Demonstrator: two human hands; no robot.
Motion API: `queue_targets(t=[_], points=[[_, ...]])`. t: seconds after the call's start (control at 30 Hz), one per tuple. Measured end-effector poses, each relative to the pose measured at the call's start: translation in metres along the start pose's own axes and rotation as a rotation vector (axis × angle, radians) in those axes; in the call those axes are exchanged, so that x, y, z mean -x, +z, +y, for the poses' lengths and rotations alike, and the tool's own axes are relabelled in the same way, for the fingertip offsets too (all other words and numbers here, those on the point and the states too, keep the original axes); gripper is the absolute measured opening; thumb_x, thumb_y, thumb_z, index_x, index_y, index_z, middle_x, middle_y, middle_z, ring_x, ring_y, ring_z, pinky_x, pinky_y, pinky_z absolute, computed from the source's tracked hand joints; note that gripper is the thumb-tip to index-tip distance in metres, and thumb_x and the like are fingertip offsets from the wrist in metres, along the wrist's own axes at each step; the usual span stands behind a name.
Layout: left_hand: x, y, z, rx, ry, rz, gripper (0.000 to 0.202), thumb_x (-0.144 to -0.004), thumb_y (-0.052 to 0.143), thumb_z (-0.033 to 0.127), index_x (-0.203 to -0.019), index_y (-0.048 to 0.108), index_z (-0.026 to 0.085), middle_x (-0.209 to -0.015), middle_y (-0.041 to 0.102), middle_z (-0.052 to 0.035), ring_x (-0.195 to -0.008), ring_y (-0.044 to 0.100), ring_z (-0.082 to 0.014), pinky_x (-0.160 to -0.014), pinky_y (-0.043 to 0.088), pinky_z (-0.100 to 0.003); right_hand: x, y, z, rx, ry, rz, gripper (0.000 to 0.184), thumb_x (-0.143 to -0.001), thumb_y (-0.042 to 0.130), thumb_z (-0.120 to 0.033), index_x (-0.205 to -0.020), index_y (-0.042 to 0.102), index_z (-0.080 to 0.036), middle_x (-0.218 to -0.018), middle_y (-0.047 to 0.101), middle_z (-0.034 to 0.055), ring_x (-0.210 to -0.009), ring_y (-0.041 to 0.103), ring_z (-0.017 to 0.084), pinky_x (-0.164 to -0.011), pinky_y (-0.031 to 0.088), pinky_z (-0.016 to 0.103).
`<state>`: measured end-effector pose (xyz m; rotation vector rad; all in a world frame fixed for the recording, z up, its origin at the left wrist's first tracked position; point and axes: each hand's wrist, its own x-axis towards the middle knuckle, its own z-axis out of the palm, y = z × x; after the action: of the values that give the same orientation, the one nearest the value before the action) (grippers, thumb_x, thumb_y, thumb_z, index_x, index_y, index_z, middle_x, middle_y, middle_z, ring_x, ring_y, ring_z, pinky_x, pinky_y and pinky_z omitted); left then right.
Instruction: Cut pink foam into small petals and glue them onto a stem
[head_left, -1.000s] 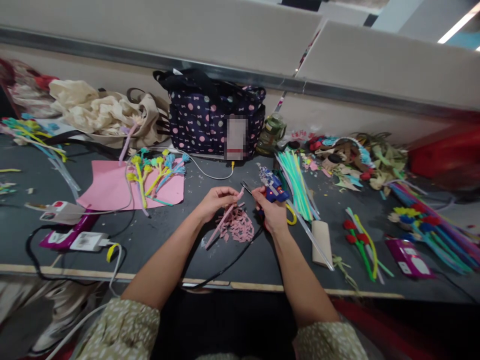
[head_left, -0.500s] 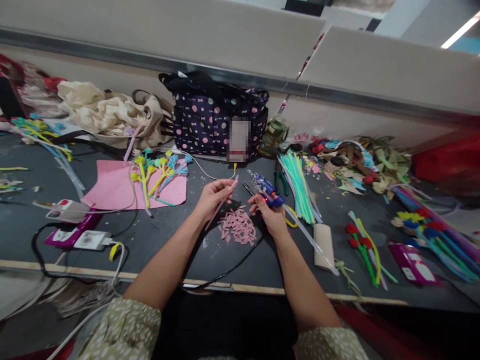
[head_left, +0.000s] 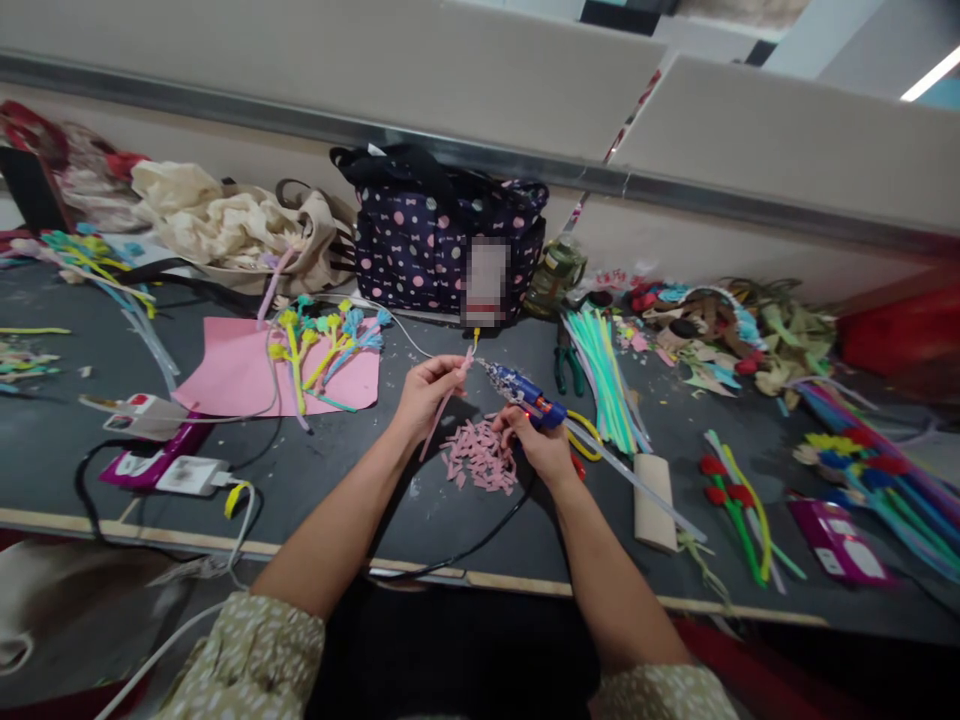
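Note:
Pinched in the fingers of my left hand (head_left: 426,398) is a thin pink stem (head_left: 436,428), its upper end sticking up above the fingertips and its tail hanging below. My right hand (head_left: 538,440) is wrapped round a blue glue gun (head_left: 525,392). A clear glue stick (head_left: 637,484) juts out of the gun's back. The nozzle points left, close to the stem's upper end; whether they touch I cannot tell. Between and below both hands lies a heap of small pink strips (head_left: 480,458) on the dark table (head_left: 300,505).
Left, flower stems (head_left: 330,345) lie on a pink sheet (head_left: 214,370) near a power strip (head_left: 154,465). A dotted bag (head_left: 420,245) and a green bottle (head_left: 555,275) stand behind. Right are pliers (head_left: 568,365), green stems (head_left: 604,375), a beige block (head_left: 654,500) and red flowers (head_left: 727,490).
The glue gun in my right hand has moved left and tilted, bringing its nozzle near the pink stem's tip. My left hand keeps hold of the stem. The view has shifted slightly.

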<state>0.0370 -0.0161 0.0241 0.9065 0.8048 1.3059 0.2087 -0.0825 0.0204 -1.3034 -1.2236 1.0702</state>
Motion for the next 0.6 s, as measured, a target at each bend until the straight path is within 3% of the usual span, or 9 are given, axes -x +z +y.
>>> queue_targets(t=[0.3,0.6], points=[[0.001,0.002,0.001,-0.021,0.006,-0.010,0.029,-0.062,0.079,0.031,-0.085,0.071,0.016,-0.077,0.066,-0.0008,-0.057,0.054,-0.0076,-0.059,0.051,-0.023,0.002,0.004,-0.014,-0.044,0.104,0.005,0.045,-0.067,0.066,-0.063,-0.066,0.063,-0.019,-0.058,0.065,0.0015,-0.042,0.054,0.012,-0.042,0.044,0.025],[0.001,0.002,0.000,-0.027,0.013,-0.021,0.029,-0.061,0.079,0.030,-0.085,0.071,0.016,-0.075,0.065,-0.0005,-0.058,0.054,-0.0079,-0.059,0.051,-0.023,0.000,0.004,-0.008,-0.036,0.131,0.028,0.046,-0.063,0.069,-0.065,-0.064,0.062,-0.019,-0.051,0.060,-0.0005,-0.040,0.052,0.011,-0.040,0.044,0.024]])
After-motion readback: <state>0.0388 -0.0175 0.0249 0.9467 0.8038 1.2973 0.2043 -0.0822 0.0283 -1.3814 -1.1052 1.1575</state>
